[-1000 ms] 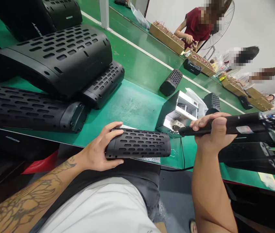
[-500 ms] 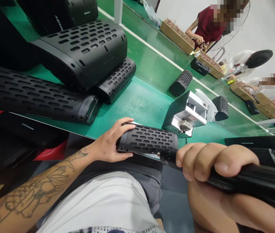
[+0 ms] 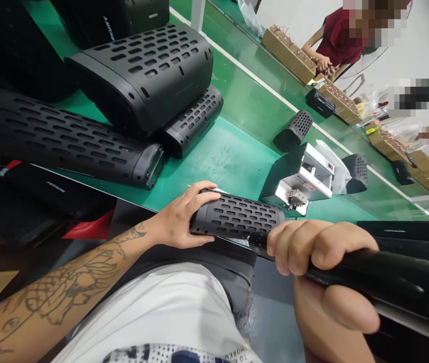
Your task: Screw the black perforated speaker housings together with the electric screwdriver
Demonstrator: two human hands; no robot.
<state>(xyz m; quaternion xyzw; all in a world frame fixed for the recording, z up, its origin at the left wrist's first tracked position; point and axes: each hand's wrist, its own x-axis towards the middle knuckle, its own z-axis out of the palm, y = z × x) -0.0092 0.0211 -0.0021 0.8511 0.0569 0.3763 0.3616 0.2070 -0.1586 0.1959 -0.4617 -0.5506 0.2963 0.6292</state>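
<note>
My left hand (image 3: 178, 217) is closed around the left end of a black slotted casing (image 3: 246, 217), thumb below and fingers on top. The casing lies along the front edge of the green table. My right hand (image 3: 320, 247) is wrapped round a thick black electric screwdriver (image 3: 391, 282) that runs in from the right. Its narrow ribbed front end points at the lower right side of the casing, close to a small screw or fitting there. Whether the tip touches it I cannot tell. Behind the casing stands a silver and black screw feeder (image 3: 299, 179).
Large black slotted casings (image 3: 146, 75) are stacked at the left on the green table (image 3: 214, 156). Another long casing (image 3: 70, 136) lies nearer. More casings stand beyond a white line. Across the table, people handle parts beside cardboard boxes (image 3: 290, 55). Black cases (image 3: 399, 232) lie at right.
The whole view has shifted slightly. My right hand and the screwdriver have come a little closer to the casing, and the right thumb has moved. My left hand keeps its hold.
</note>
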